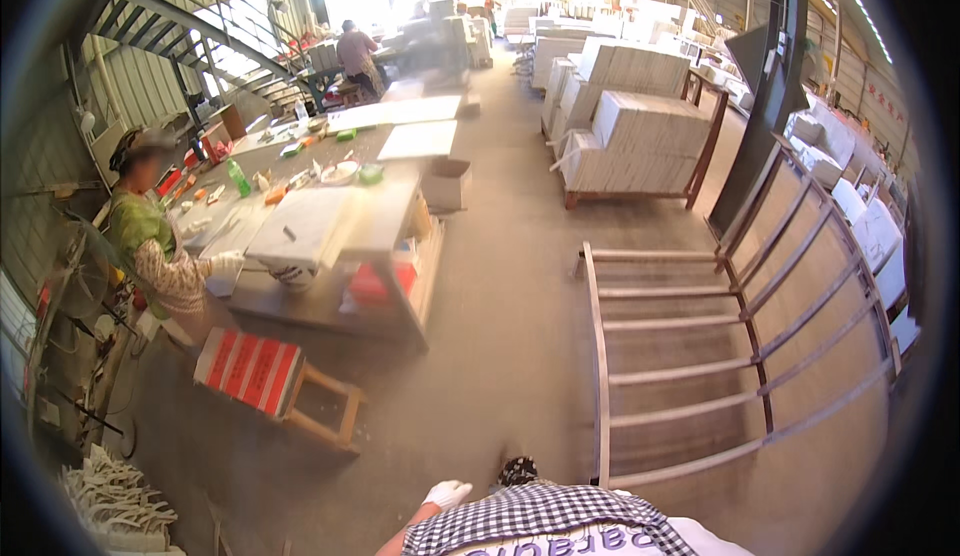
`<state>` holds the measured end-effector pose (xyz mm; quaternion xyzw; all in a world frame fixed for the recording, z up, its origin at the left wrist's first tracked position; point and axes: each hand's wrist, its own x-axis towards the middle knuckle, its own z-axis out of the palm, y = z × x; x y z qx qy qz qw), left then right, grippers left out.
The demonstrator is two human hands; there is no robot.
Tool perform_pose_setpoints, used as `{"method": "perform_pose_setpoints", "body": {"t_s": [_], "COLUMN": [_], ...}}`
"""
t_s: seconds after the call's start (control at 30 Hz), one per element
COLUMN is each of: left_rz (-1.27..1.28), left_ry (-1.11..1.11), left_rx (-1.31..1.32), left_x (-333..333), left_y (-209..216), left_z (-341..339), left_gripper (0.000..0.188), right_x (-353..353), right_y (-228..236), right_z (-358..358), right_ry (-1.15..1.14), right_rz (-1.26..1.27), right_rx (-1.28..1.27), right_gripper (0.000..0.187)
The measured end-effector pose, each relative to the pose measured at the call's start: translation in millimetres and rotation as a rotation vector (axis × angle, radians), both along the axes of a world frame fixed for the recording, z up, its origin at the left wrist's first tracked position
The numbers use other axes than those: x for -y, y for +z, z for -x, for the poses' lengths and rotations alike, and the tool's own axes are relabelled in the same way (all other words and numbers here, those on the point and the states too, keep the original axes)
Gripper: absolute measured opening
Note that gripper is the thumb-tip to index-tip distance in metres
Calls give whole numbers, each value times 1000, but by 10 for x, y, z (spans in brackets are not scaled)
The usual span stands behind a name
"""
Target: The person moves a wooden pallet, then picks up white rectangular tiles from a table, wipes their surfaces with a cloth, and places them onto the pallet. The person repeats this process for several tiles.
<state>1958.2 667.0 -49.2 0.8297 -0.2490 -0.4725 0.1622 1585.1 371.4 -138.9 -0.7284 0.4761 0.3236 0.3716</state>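
My left hand (447, 494), in a white glove, hangs low beside my checked apron (520, 511). Its fingers are too small and blurred to show whether they are curled or straight, and I see no object in it. My right hand is out of the picture. Right of my body a metal rack frame (680, 353) with several bars stands on the floor. Nearest on my left side are a wooden stool (328, 406) and a red-and-white striped box (250, 368) against it.
A co-worker (150, 231) stands at the left by a long worktable (400, 206), holding a tool over a bowl. Pale slabs (295, 226) lie on it. Stone slabs (640, 146) are stacked on a wooden rack ahead. A dark steel post (765, 106) rises at the right. Offcuts (115, 496) lie lower left.
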Motion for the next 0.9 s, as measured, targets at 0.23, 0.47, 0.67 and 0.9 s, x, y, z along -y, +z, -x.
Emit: {"method": "perform_pose_setpoints", "body": {"t_s": [0.23,0.47,0.67,0.9], "left_rz": [98,15,-167,82], "left_ry": [188,673,220,63], "left_rx": [282,-65,71,188], "left_x": [655,1469,2466,4209], "left_y": [132,146,-271,192], "left_z": [-1258,-1727,-2679,-3669], "left_gripper": [54,47,60,56], "right_x": [1838,2832,3300,4342], "right_y": [577,1067,606,662], "right_z": [-1867,-3265,-3272,-3402], "right_ry": [714,192,528,-11], "right_rz": [388,290,340,164], "right_rx": [88,363,163,-9], "right_gripper": [17,47,41,35]}}
